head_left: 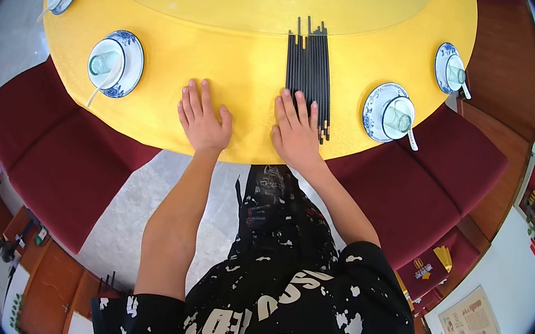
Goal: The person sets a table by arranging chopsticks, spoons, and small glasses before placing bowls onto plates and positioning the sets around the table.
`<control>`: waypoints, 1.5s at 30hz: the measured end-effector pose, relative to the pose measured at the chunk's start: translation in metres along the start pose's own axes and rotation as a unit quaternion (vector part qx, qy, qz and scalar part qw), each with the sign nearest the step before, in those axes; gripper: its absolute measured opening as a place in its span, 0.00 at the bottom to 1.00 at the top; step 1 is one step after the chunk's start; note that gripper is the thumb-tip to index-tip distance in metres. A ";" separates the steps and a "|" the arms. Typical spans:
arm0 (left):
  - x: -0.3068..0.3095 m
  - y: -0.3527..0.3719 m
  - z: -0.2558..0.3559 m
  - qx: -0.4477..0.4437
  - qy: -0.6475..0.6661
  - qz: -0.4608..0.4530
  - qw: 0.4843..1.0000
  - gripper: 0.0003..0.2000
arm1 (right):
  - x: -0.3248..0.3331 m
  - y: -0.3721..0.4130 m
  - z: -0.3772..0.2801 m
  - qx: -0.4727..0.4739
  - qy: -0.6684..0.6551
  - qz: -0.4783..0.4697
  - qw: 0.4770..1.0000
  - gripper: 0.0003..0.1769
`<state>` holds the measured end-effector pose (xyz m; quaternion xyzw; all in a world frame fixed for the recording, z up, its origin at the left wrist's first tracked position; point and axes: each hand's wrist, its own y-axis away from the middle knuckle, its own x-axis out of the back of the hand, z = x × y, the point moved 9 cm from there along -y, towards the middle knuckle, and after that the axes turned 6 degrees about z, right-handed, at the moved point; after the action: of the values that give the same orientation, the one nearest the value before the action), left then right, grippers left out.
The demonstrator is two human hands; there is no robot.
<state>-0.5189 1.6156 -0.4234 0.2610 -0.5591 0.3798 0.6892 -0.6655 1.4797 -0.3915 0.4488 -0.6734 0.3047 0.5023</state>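
Observation:
Dark chopsticks (308,66) lie side by side in a bundle on the yellow tablecloth (246,65), pointing away from me. A few stick out farther at the far end, onto the edge of the glass turntable. My right hand (298,131) rests flat over their near end, fingers spread, hiding part of them. To the left, my left hand (205,120) lies palm down on the cloth with its fingers apart, holding nothing.
Place settings of blue-patterned plate, bowl, glass and white spoon stand left (132,66) and right (381,94), with more farther out. The glass turntable (266,2) covers the table's middle. Dark red chairs (70,158) flank me on both sides.

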 end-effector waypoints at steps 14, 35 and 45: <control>-0.001 -0.001 0.000 0.000 -0.004 0.003 1.000 0.34 | 0.003 0.038 0.047 0.097 -0.077 -0.103 0.987 0.60; 0.000 0.000 0.000 -0.010 -0.006 0.020 1.000 0.34 | 0.014 0.055 0.037 0.194 -0.015 0.074 0.978 0.29; -0.001 0.000 0.001 -0.009 -0.009 0.015 1.000 0.34 | 0.016 0.056 0.033 0.177 -0.032 0.077 0.981 0.27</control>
<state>-0.5193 1.6147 -0.4241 0.2498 -0.5727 0.3829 0.6805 -0.7313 1.4699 -0.3843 0.4867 -0.6571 0.4422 0.3685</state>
